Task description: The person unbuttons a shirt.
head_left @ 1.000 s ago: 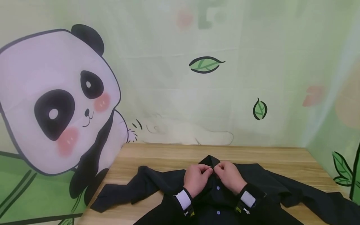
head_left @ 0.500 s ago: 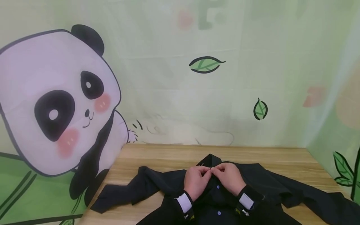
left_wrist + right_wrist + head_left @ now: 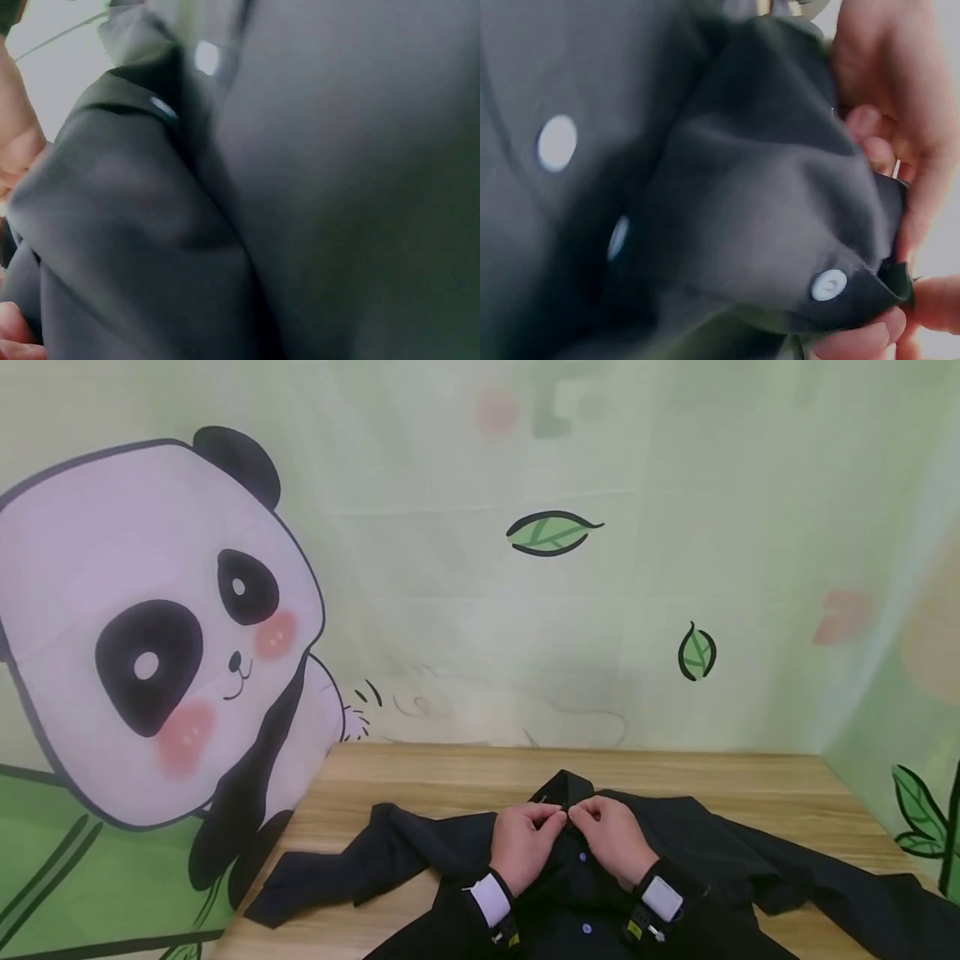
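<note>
A dark button-up shirt (image 3: 678, 831) lies spread out, its collar (image 3: 564, 787) pointing toward the far side. My left hand (image 3: 521, 847) pinches the front edge just below the collar, thumb and index finger together. Facing it, my right hand (image 3: 615, 843) pinches the other side of the front there, with the two sets of fingertips nearly meeting. In the right wrist view a pale button (image 3: 829, 285) sits on the cloth close to the fingers, and a second button (image 3: 557, 143) shows farther left. Dark cloth (image 3: 135, 210) fills most of the left wrist view. The fastening between my fingertips is hidden.
The shirt rests on a wooden table (image 3: 720, 772). One sleeve (image 3: 307, 881) stretches left, and the other sleeve (image 3: 847, 881) runs off to the right. Behind stands a pale green backdrop (image 3: 450, 610) with a panda print (image 3: 172, 635).
My fingertips came together at the collar half a second ago and are now slightly apart again. Both hands stay at the same spot, and the shirt's sleeves lie as before.
</note>
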`<state>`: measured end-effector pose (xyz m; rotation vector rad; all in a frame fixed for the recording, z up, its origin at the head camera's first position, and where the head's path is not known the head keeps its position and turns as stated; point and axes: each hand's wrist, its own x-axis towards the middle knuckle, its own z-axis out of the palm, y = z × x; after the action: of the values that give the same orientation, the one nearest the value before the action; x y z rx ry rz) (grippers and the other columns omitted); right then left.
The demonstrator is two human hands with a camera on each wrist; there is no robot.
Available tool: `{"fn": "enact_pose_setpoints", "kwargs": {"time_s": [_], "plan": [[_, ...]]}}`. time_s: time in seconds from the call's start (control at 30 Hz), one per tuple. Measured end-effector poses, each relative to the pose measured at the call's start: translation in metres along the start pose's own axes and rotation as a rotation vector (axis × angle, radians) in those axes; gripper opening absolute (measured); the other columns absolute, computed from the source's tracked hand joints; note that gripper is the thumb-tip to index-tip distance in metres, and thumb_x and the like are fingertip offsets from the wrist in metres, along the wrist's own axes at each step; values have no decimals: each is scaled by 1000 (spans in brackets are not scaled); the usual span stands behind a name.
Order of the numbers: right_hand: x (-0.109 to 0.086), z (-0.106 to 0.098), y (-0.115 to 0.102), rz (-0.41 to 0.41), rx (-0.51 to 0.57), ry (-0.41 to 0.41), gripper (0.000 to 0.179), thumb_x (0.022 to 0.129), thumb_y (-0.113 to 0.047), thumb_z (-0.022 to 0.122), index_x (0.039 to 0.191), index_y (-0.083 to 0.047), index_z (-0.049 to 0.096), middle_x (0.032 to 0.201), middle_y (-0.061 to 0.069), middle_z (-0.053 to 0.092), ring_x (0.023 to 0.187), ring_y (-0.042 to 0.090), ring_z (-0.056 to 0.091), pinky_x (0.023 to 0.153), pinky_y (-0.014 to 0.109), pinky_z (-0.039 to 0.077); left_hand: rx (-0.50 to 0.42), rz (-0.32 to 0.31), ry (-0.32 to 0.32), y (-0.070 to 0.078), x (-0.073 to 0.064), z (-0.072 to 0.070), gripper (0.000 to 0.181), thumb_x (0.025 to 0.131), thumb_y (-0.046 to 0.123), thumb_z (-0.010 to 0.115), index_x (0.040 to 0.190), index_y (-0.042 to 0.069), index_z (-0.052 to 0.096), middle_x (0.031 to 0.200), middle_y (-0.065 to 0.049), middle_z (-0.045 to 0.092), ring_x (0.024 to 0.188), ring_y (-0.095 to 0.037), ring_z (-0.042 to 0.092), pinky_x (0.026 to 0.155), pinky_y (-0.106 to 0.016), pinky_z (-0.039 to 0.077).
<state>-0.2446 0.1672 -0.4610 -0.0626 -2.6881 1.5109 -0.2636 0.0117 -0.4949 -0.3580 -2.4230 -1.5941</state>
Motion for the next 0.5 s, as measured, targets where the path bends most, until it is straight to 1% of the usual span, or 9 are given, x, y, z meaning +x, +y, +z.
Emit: {"fn": "enact_pose_setpoints", "kwargs": {"time_s": [0.07, 0.13, 0.17, 0.23, 0.3, 0.37, 0.43, 0.5], "plan": [[2, -1, 2, 33, 94, -30, 22, 107, -18, 64, 110, 1, 74, 97, 9, 71, 80, 16, 58, 69, 28, 46, 19, 40, 21, -1, -1, -1, 11, 97, 20, 80, 103, 14, 87, 95, -2, 84, 87, -13, 77, 72, -22, 54], [3, -2, 5, 53, 159, -43, 23, 106, -18, 66, 112, 3, 74, 98, 9, 71, 79, 16, 59, 68, 27, 47, 28, 65, 20, -1, -1, -2, 12, 97, 20, 80, 103, 14, 87, 97, -2, 84, 90, -16, 78, 74, -23, 55], [4, -2, 6, 62, 181, -44, 24, 106, -18, 66, 114, 3, 74, 98, 10, 71, 79, 16, 59, 67, 27, 47, 23, 67, 11, -2, 0, -2, 12, 97, 21, 80, 103, 14, 87, 96, -2, 84, 90, -16, 78, 74, -23, 55], [4, -3, 9, 63, 192, -40, 25, 106, -18, 66, 115, 4, 73, 102, 10, 73, 82, 16, 60, 70, 27, 48, 9, 46, -18, -3, 2, -2, 13, 98, 24, 80, 102, 15, 87, 96, -1, 85, 90, -15, 78, 75, -22, 53], [4, -3, 10, 44, 160, -33, 24, 107, -18, 66, 114, 3, 72, 103, 11, 74, 84, 16, 61, 73, 28, 49, -7, 23, -54, -4, 3, -3, 13, 98, 25, 79, 100, 15, 87, 94, -1, 84, 89, -12, 76, 74, -22, 51], [3, -3, 10, 2, 90, -27, 20, 107, -18, 66, 111, 1, 71, 100, 11, 73, 84, 16, 60, 74, 29, 48, -11, 2, -88, -5, 4, -5, 15, 98, 28, 79, 99, 15, 87, 93, 0, 84, 89, -10, 75, 73, -22, 49], [2, -3, 8, -49, 9, -23, 17, 106, -17, 66, 108, -2, 71, 97, 9, 72, 83, 16, 59, 75, 30, 46, 3, -10, -106, -6, 4, -7, 18, 98, 32, 79, 98, 15, 87, 93, 1, 84, 87, -9, 73, 72, -23, 49], [1, -2, 7, -95, -62, -13, 14, 106, -17, 67, 105, -3, 70, 94, 7, 69, 81, 16, 57, 73, 31, 45, 22, -19, -111, -5, 4, -9, 20, 97, 35, 79, 97, 16, 86, 92, 1, 84, 86, -9, 73, 72, -23, 50]]}}
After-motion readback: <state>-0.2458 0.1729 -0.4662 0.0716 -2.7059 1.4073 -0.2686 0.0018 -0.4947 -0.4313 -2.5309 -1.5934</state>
